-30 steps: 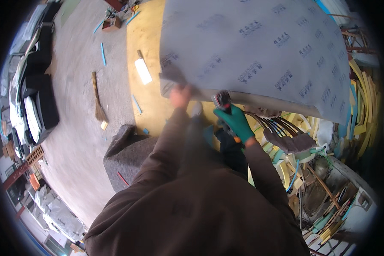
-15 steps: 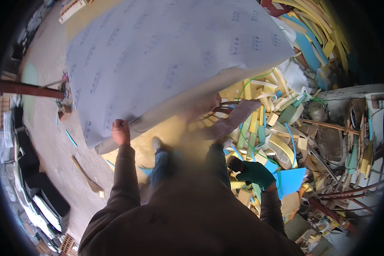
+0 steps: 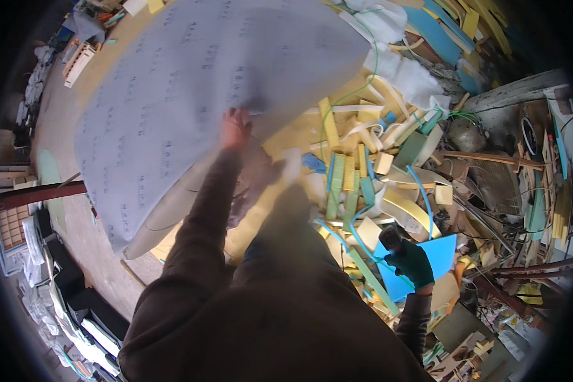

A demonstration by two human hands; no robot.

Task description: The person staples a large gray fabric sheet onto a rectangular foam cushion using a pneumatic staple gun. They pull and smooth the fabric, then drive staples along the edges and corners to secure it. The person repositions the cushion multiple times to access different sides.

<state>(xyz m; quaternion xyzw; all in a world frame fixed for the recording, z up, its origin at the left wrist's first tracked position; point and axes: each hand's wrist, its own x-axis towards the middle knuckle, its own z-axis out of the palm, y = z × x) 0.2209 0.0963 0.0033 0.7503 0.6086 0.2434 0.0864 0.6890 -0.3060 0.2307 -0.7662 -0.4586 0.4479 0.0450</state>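
Note:
A large pale grey sheet with rows of printed marks spreads ahead of me, its near edge lifted and curled. My left hand, bare, rests at that edge with its fingers stretched over the sheet. Low on the right, my right hand wears a dark green glove and is closed round a dark tool with a blunt, rounded brownish end; its exact kind I cannot make out. Below the sheet's edge hangs a brownish-mauve piece of material, partly hidden by my left arm. Yellow foam shows beneath.
Foam offcuts in yellow, green and white lie heaped on the right, with a bright blue foam piece among them. A thin green hose snakes across. At left are a red metal bar and black boxy things.
My left hand has gone from gripping the sheet's near-left edge to lying farther forward and right on it. The sheet has shifted left, uncovering more offcuts. My right hand sits farther right.

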